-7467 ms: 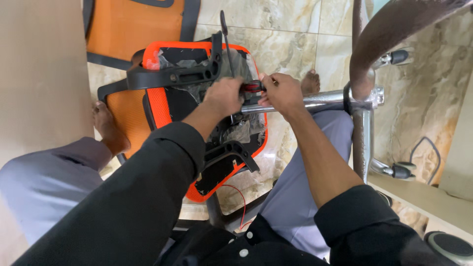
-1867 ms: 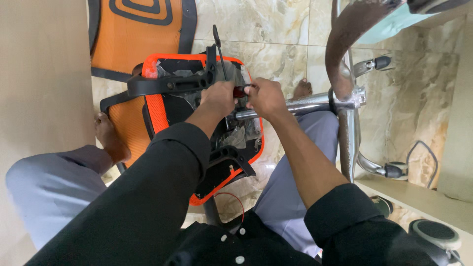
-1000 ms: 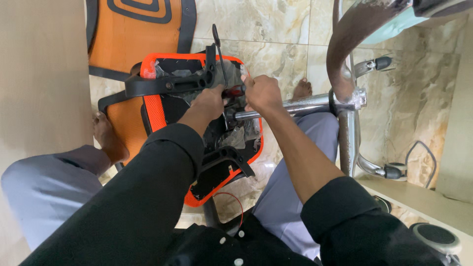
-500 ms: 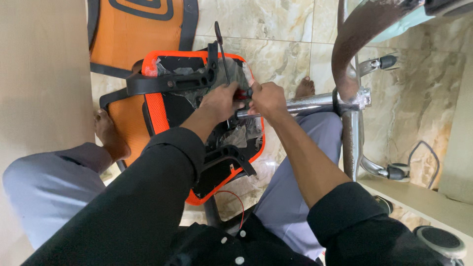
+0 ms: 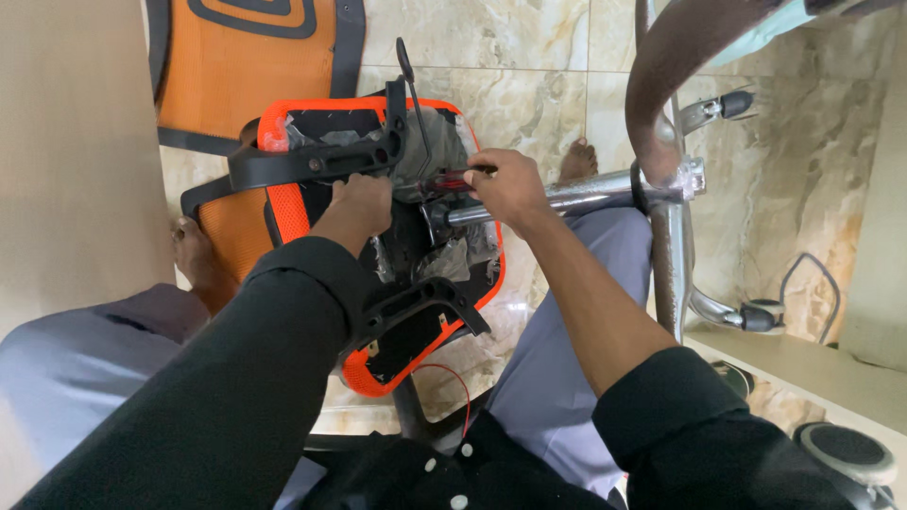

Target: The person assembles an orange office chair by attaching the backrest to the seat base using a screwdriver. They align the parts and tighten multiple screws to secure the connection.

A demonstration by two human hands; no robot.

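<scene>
The upturned chair seat (image 5: 283,203), orange-rimmed with black plastic arms and brackets on its underside, lies tipped across the person's lap, and it sits much where it did half a second ago and a second ago; only the hands on it have shifted. A second orange seat pad (image 5: 246,66) rests on the marble floor beyond the fingertips, and the chrome chair base (image 5: 666,189) with its castors stands off to the right of the right knuckles.

The metal column (image 5: 567,196) runs from that base leftward, passing under the right palm into the mechanism at the middle of the seat. A second ago the right hand was lifted a little above the column with its fingers loose; now the right hand (image 5: 510,184) has come back down and is closed around a screwdriver (image 5: 463,177) with a dark red handle, the handle poking out leftward past the curled fingers toward the mechanism. The tip itself is hidden behind the black bracket, so whether it sits in a screw cannot be told.

The left hand (image 5: 364,203) has stayed put just left of the screwdriver, fingers curled and pressed on the black mechanism plate, steadying it; what exactly it pinches is hidden.

Judging by this, the driving of a fastener at the seat mechanism is going on in short re-grips rather than finished.
</scene>
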